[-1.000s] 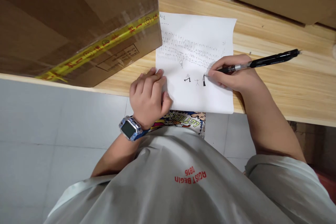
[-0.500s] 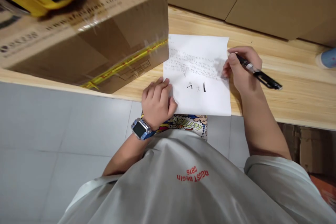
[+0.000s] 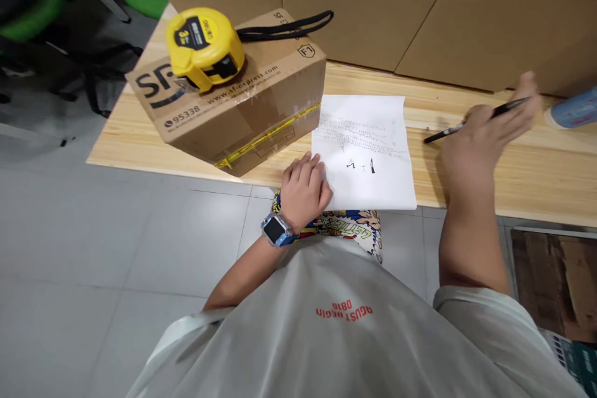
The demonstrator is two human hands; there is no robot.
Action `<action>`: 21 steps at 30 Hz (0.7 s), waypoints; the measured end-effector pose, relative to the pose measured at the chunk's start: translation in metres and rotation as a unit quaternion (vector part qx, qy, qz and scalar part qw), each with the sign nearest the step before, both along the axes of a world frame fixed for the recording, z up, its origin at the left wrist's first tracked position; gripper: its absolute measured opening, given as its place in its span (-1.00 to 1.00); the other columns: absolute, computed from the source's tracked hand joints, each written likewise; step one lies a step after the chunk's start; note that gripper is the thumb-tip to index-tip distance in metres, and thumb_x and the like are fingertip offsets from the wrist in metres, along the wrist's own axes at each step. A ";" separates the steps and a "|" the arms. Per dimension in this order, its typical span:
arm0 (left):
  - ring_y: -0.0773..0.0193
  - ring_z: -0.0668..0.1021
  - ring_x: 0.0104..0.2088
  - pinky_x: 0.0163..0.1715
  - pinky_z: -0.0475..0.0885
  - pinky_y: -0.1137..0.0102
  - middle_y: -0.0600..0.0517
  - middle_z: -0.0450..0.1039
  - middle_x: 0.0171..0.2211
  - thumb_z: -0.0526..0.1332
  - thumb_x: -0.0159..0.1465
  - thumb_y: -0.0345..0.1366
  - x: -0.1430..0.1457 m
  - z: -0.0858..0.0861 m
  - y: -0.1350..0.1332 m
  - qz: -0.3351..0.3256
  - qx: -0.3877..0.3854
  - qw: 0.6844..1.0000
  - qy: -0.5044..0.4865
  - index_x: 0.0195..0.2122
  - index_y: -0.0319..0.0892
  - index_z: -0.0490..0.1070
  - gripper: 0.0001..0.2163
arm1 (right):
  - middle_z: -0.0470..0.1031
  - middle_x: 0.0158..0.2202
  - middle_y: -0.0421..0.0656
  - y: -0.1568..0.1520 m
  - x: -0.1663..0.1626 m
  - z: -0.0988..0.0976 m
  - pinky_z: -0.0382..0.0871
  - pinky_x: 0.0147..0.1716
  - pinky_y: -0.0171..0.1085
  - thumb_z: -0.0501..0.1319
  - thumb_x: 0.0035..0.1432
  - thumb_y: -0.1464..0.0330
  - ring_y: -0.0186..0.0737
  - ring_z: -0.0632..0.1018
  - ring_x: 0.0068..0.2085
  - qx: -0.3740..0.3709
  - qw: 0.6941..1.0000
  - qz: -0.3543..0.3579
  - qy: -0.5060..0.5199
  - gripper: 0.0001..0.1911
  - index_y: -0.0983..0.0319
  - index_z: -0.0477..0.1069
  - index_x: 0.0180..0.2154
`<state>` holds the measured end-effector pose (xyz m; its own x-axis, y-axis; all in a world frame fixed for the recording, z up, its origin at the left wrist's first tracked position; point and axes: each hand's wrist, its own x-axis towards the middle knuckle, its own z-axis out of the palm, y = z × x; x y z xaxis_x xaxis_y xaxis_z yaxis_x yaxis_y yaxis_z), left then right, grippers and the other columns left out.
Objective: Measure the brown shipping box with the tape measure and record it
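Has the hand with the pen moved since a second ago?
Yes. The right hand with the pen left the paper, going right over the table.

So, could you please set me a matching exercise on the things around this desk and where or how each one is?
Things:
1. tape measure
2. paper
3. pen
4. watch

Place, colour or state:
A. held in the right hand
B. on top of the box
C. blue and silver
D. pressed down by the left hand

Pairs: 1-B, 2-D, 3-A, 4-C
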<state>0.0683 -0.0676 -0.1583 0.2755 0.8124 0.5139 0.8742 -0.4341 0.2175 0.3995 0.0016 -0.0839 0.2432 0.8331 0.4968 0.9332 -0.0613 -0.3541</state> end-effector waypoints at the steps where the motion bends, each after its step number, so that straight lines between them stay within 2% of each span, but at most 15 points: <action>1: 0.22 0.53 0.25 0.22 0.48 0.22 -0.06 0.54 0.14 0.10 0.33 -0.21 0.000 0.000 -0.001 0.000 -0.007 1.000 -0.002 0.03 -0.15 0.47 -0.69 | 0.01 0.46 0.35 -0.002 -0.002 -0.002 -0.16 0.25 0.40 0.07 0.25 0.48 0.33 0.03 0.50 0.016 0.999 -0.045 -0.014 -0.70 0.06 -0.04 -0.38; 2: 0.21 0.52 0.26 0.24 0.48 0.21 -0.07 0.54 0.15 0.09 0.33 -0.21 0.000 0.001 -0.001 0.000 -0.016 1.000 -0.004 0.04 -0.16 0.47 -0.68 | 0.12 0.41 0.39 -0.005 -0.003 -0.003 -0.02 0.23 0.35 0.15 0.14 0.52 0.35 0.18 0.44 0.031 0.994 -0.107 -0.016 -0.63 0.06 -0.06 -0.39; 4: 0.20 0.50 0.29 0.29 0.49 0.18 -0.09 0.51 0.17 0.07 0.34 -0.23 0.002 0.003 -0.003 0.004 -0.038 0.999 -0.008 0.06 -0.18 0.46 -0.66 | 0.35 0.24 0.40 -0.010 -0.002 -0.003 0.21 0.10 0.26 0.25 -0.08 0.58 0.37 0.42 0.26 0.028 0.978 -0.204 0.005 -0.56 0.05 0.05 -0.35; 7: 0.15 0.47 0.33 0.37 0.47 0.12 -0.12 0.46 0.23 0.04 0.34 -0.25 0.007 0.007 -0.007 0.013 -0.077 0.997 -0.017 0.11 -0.20 0.43 -0.63 | 0.53 0.02 0.25 -0.019 0.002 -0.001 0.36 -0.09 0.14 0.21 -0.10 0.63 0.27 0.59 0.03 0.012 0.967 -0.254 0.021 -0.48 0.09 0.26 -0.11; 9: 0.09 0.44 0.37 0.40 0.46 0.05 -0.14 0.40 0.28 0.03 0.35 -0.22 0.012 0.009 -0.009 0.018 -0.096 0.995 -0.022 0.16 -0.20 0.39 -0.60 | 0.59 -0.05 0.21 -0.023 -0.001 -0.002 0.35 -0.15 0.10 0.18 -0.07 0.67 0.26 0.63 -0.03 -0.047 0.954 -0.295 0.024 -0.41 0.12 0.31 0.01; 12: -0.02 0.36 0.43 0.41 0.44 -0.08 -0.15 0.27 0.38 0.02 0.36 -0.15 0.017 0.012 -0.011 0.011 -0.121 0.993 -0.017 0.21 -0.18 0.34 -0.55 | 0.61 -0.10 0.31 -0.023 -0.014 -0.004 0.34 -0.19 0.08 0.19 -0.03 0.70 0.30 0.65 -0.06 -0.188 0.919 -0.347 0.020 -0.36 0.22 0.38 0.11; 14: -0.04 0.32 0.45 0.39 0.46 -0.07 -0.12 0.23 0.41 0.02 0.36 -0.12 0.014 0.019 -0.013 -0.006 -0.117 0.993 -0.016 0.24 -0.15 0.31 -0.54 | 0.60 -0.08 0.41 -0.021 -0.025 -0.002 0.34 -0.20 0.10 0.21 0.00 0.68 0.37 0.65 -0.03 -0.241 0.906 -0.347 0.016 -0.34 0.29 0.39 0.17; 17: 0.08 0.32 0.45 0.33 0.50 0.14 -0.06 0.29 0.37 0.07 0.35 -0.13 -0.002 0.046 -0.020 -0.039 -0.033 0.998 -0.046 0.23 -0.10 0.29 -0.56 | 0.60 -0.08 0.47 -0.019 -0.037 0.012 0.34 -0.21 0.16 0.22 0.04 0.62 0.44 0.64 -0.03 -0.234 0.916 -0.327 0.004 -0.29 0.33 0.34 0.27; 19: 0.22 0.36 0.39 0.34 0.49 0.28 -0.02 0.38 0.29 0.13 0.32 -0.18 -0.020 0.074 -0.029 -0.058 0.046 0.995 -0.073 0.17 -0.09 0.33 -0.60 | 0.65 -0.19 0.33 -0.017 -0.047 0.028 0.39 -0.25 0.11 0.20 0.04 0.60 0.29 0.67 -0.15 -0.185 0.947 -0.261 0.011 -0.25 0.31 0.30 0.30; 21: 0.26 0.42 0.31 0.30 0.51 0.33 -0.02 0.46 0.18 0.16 0.29 -0.24 -0.040 0.103 -0.039 -0.074 0.097 0.988 -0.094 0.11 -0.10 0.39 -0.64 | 0.67 -0.34 0.05 -0.016 -0.064 0.049 0.46 -0.32 -0.03 0.16 0.05 0.58 0.03 0.66 -0.32 -0.087 0.988 -0.123 0.028 -0.26 0.25 0.28 0.30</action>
